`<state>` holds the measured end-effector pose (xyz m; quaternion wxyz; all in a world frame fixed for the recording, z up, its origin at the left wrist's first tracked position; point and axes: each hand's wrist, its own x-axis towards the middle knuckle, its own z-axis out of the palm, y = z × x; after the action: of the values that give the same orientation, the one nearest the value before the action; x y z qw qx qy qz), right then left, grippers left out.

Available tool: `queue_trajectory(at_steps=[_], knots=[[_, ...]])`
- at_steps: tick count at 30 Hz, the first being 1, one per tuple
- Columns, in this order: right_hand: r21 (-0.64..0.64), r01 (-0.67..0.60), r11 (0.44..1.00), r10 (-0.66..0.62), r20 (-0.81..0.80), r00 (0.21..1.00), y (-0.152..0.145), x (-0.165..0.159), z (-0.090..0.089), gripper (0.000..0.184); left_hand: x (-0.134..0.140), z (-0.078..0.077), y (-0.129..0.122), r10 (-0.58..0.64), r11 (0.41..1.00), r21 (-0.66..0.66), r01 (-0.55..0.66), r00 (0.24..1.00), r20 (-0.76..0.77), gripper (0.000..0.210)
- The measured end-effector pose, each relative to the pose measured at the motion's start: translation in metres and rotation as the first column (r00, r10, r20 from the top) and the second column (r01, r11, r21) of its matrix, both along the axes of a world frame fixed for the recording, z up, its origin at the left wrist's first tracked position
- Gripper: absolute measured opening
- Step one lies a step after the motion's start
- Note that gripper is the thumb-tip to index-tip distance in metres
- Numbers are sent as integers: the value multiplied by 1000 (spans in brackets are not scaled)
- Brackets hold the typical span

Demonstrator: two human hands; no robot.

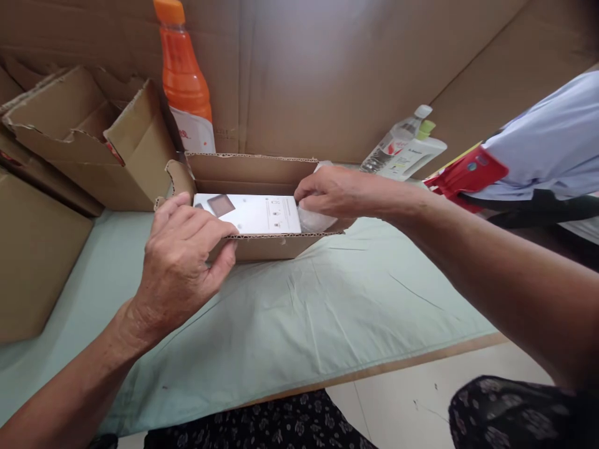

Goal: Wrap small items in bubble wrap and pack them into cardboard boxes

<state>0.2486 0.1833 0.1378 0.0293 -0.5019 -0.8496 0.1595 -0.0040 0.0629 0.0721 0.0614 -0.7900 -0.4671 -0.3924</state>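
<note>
An open cardboard box [262, 248] with torn rims lies on the cloth in front of me. Inside it sits a white printed carton [255, 215] with a dark square picture on its left part. Crumpled clear plastic wrap [316, 219] fills the box's right end. My left hand [185, 249] grips the front left rim, thumb outside the wall and fingers over the top. My right hand [330, 190] reaches into the right end with curled fingers, closed at the plastic wrap beside the carton's end. Its fingertips are partly hidden.
Behind the box stands an orange bottle [185, 81]. Other cardboard boxes [93, 137] are at the left. A clear bottle [395, 140] and a white bottle [416, 159] lean at the back right. A person in a light shirt [552, 137] is at the right, near a red object [472, 171].
</note>
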Motion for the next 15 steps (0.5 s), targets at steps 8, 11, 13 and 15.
queue_trajectory(at_steps=[8, 11, 13, 15], knots=[[-39, 40, 998, -25, 325, 945, -11, -24, 5, 15, 0, -1, 5, 8, 999, 36, -8, 1000, -20, 12], [-29, -24, 999, 30, 213, 977, -13, -10, 10, 21, 0, 0, 6, 11, 999, 48, -9, 1000, -30, 9], [2, -34, 999, 33, 174, 984, -15, -4, 12, 19, 0, 0, 6, 7, 999, 44, -6, 1000, -28, 7], [-36, -21, 999, 27, 194, 981, -17, -4, 13, 15, 0, 0, 5, 8, 999, 40, -7, 1000, -22, 8]])
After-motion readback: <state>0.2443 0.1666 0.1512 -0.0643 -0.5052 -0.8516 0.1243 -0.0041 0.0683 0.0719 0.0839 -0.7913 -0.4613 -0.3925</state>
